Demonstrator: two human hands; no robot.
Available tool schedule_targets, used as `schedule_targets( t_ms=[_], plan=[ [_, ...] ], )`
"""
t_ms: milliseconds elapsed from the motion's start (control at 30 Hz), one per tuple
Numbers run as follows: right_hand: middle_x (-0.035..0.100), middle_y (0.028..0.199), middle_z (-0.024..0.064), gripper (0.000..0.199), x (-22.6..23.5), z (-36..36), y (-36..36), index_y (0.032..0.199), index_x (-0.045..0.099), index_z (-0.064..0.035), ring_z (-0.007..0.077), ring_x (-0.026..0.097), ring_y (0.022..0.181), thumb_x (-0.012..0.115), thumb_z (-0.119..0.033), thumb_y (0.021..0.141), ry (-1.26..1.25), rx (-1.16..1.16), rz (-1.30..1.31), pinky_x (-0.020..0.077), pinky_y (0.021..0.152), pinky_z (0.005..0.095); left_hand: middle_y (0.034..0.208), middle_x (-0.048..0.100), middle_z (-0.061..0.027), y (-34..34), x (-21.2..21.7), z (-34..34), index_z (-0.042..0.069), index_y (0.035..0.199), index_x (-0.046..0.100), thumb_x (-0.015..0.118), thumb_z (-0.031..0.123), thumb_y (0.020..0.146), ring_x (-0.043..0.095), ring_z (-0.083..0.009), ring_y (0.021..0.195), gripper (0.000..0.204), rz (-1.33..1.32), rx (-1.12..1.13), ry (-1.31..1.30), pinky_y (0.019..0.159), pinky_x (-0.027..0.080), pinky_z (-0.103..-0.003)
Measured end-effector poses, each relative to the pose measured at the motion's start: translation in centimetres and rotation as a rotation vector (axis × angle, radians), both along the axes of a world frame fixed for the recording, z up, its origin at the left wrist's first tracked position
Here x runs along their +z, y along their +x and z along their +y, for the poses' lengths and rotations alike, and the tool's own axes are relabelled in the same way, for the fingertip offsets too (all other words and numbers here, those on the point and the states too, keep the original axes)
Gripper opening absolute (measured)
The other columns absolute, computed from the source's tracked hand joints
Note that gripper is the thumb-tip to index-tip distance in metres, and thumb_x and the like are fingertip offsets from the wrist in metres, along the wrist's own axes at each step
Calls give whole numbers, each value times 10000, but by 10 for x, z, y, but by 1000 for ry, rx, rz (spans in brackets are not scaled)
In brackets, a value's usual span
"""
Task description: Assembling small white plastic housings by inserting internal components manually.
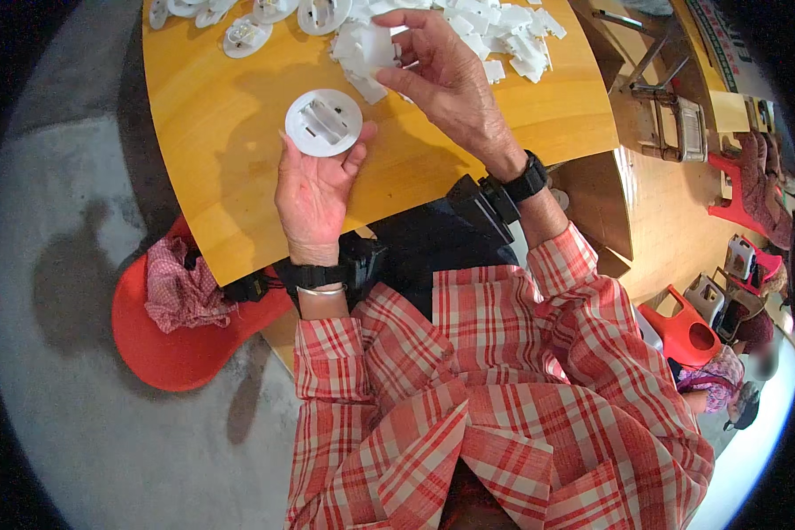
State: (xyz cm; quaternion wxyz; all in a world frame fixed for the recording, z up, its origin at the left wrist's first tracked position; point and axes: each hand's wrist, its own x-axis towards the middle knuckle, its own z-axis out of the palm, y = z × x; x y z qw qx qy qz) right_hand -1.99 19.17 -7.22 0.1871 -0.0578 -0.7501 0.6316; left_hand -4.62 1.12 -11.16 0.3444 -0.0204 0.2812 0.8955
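My left hand holds a round white plastic disc with a rectangular slot in its middle, raised over the yellow wooden table. To its upper right, my right hand pinches a small white flat plastic piece between thumb and fingers. That hand hovers at the edge of a heap of similar white pieces at the table's far side. Both wrists wear black bands.
Several more white discs lie at the table's far left. A red plastic stool with a pink checked cloth stands at my left on the grey floor. At right are a metal frame, a red stool and another person.
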Motion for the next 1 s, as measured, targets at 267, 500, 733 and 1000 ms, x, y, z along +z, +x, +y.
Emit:
schedule_targets(
  t_ms=[267,500,733,1000],
  plan=[
    [570,818,14,357,-21,0,7,1153,532,-84,73,548,772,586,18,815,-193,136,27,458,709,199,1197,505,-199,-3,-9,-7,-6,1272,365,386,451,926,545,-383,1024,574,38,-7,45,802,477,-366],
    [580,930,18,258,-19,4,16,1115,531,3,78,553,860,567,-26,861,-152,140,-43,457,812,209,1177,521,-204,0,-2,-6,-8,1261,383,397,443,919,559,-372,980,566,50,-7,1,782,468,-367],
    [581,904,4,228,-11,-6,20,1093,554,-9,69,543,847,567,-80,877,-70,110,-114,440,777,204,1239,500,-149,-3,-10,-8,77,1264,430,430,406,910,498,-332,1085,483,-25,41,185,783,413,-387],
    [586,914,3,198,-12,-3,22,1052,564,-14,79,540,850,567,-121,885,-134,96,-117,435,779,225,1122,569,-132,1,5,1,65,1221,460,356,484,930,555,-257,944,521,-115,123,-107,681,435,-324]
  ],
)
